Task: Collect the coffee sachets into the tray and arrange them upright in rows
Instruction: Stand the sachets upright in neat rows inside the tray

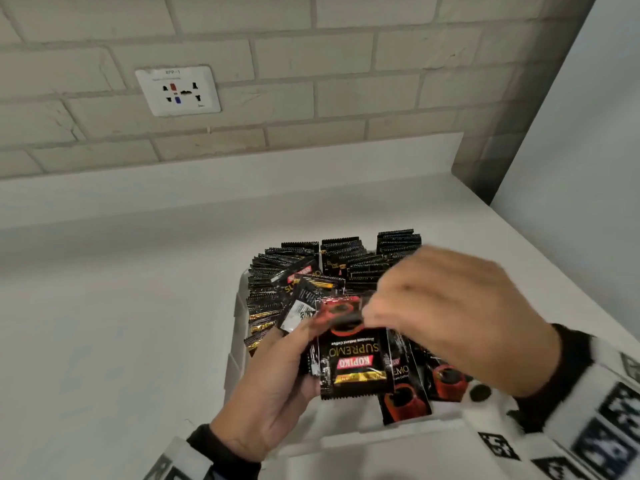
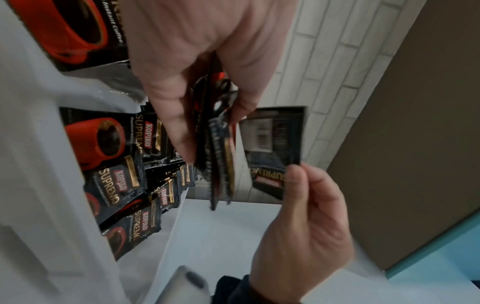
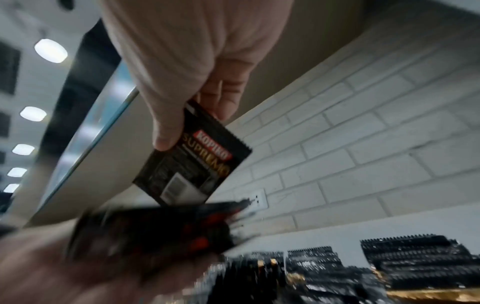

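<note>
Pale brick wall [image 1: 311, 64] with a socket [image 1: 177, 91] behind white counter [image 1: 121, 306].

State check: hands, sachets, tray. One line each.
left hand: grips a stack of sachets above the tray
right hand: pinches a single sachet
standing sachets: upright in rows at the tray's far end
loose sachets: lying flat at the tray's near end
tray: on the counter, partly filled

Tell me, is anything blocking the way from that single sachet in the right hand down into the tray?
Partly. The left hand holds a stack of sachets right under the single sachet, above the tray. Loose sachets lie flat inside.
</note>
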